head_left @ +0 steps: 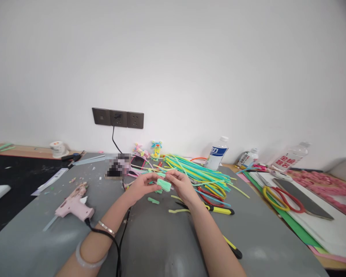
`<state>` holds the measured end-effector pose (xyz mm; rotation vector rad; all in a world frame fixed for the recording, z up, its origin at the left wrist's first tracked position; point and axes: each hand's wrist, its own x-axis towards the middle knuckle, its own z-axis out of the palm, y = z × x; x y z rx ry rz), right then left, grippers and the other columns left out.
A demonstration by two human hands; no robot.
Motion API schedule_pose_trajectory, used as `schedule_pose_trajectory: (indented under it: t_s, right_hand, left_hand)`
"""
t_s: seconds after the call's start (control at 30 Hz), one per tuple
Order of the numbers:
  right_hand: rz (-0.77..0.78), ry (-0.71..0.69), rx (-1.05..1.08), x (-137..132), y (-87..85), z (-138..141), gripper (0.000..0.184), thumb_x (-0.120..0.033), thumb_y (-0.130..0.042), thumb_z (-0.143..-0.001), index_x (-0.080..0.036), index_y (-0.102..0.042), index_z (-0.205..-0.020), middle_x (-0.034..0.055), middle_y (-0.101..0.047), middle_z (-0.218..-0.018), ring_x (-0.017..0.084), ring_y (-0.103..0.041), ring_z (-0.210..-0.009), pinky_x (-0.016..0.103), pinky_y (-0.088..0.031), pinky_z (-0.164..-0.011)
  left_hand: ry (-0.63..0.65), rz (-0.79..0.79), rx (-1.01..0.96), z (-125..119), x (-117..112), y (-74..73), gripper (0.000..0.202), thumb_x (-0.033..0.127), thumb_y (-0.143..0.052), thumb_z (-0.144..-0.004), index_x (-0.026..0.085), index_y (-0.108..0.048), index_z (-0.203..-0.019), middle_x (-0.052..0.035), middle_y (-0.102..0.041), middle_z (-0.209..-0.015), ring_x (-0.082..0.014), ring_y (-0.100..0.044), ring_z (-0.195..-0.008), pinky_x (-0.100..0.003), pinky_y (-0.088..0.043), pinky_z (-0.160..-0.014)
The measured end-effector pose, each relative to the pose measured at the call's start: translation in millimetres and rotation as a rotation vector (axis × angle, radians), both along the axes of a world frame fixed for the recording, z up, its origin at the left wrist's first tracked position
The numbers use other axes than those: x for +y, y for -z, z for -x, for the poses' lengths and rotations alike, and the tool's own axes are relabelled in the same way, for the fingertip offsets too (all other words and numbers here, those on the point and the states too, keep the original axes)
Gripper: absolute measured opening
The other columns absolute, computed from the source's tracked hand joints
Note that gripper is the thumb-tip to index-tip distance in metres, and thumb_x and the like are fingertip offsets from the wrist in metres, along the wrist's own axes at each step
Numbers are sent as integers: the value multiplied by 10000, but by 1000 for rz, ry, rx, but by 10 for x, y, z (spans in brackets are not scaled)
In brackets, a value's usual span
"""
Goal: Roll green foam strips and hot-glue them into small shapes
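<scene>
Between my two hands is a small light-green fuzzy piece (163, 185), apparently bent from pipe cleaner. My left hand (145, 185) pinches it from the left side. From the right, the fingers of my right hand (180, 184) are closed at its upper edge, partly hiding it. A short loose green piece (153, 201) lies on the grey mat just below. Behind my hands spreads a pile of green, yellow and blue pipe cleaners (202, 173). Right of my right wrist rests a yellow-and-black cutting tool (219, 209).
A pink glue gun (75, 206) with a black cord lies at left. At the back stand small pipe-cleaner figures (156, 151) and a bottle (217, 154). Scissors with yellow and red handles (282, 199) lie on paper at right. Another yellow-black tool (233, 247) sits beside my right forearm.
</scene>
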<state>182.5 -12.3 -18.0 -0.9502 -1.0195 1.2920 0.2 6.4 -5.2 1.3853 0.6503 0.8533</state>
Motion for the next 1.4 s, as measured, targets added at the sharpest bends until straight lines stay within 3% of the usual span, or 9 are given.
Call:
schedule_pose_trajectory:
  t_s: [0.13,0.3,0.37,0.47,0.63,0.8,1.03,1.4]
  right_hand:
    - [-31,68,17,28,8,-9,268,-392,-833,-625,-186,-707,-740,-23,-625,-627,117,-514,-594,245,-384,-591]
    - [-76,339,188,79,-29,-79,321,-401,-868,-533,-205,-718,-737,-14,-632,-657,126,-529,-612,250,-387,-562]
    - [-57,387,222,88,-35,-115,343,-385,-879,-508,-211,-721,-758,-6,-651,-686,139,-557,-650,253,-393,-571]
    - [-68,365,152,85,-23,-135,314,-388,-859,-546,-211,-712,-760,8,-663,-705,157,-572,-672,268,-400,-588]
    - [-153,257,-76,54,2,-74,229,-397,-791,-656,-212,-688,-742,1,-638,-716,162,-549,-674,289,-419,-648]
    - [-249,191,-274,39,7,-34,186,-389,-735,-730,-212,-684,-761,26,-637,-821,182,-557,-738,296,-413,-655]
    - [-348,234,-476,40,36,-26,108,-333,-699,-760,-225,-693,-755,72,-676,-993,259,-594,-993,306,-373,-649]
    - [-436,244,-577,-14,-27,9,62,-292,-678,-777,-237,-677,-749,58,-671,-947,251,-604,-967,354,-434,-767]
  left_hand:
    - [-14,8,-13,3,21,29,373,316,-827,-623,144,-699,-928,-79,-718,-926,-211,-647,-873,-300,-502,-770]
    - [-59,15,21,14,50,61,409,316,-831,-613,134,-683,-949,-83,-721,-933,-216,-652,-880,-314,-506,-777]
    - [-86,16,29,18,65,75,407,311,-827,-619,139,-673,-953,-79,-723,-936,-214,-655,-893,-316,-504,-794]
    - [-145,28,8,21,91,98,405,311,-827,-618,146,-654,-945,-68,-724,-946,-197,-660,-884,-304,-508,-795]
    - [-213,1,-20,18,125,117,408,350,-806,-642,159,-634,-959,-63,-718,-974,-160,-650,-793,-247,-495,-665]
    - [-214,-11,-3,20,121,101,408,356,-810,-627,158,-641,-941,-85,-694,-1081,-180,-650,-877,-251,-494,-694]
    - [-191,25,-7,15,112,97,440,360,-821,-613,162,-628,-956,-38,-712,-850,-150,-629,-749,-243,-476,-658]
    - [-187,11,-24,3,117,93,384,320,-822,-619,169,-646,-926,3,-689,-744,-117,-583,-649,-233,-445,-630]
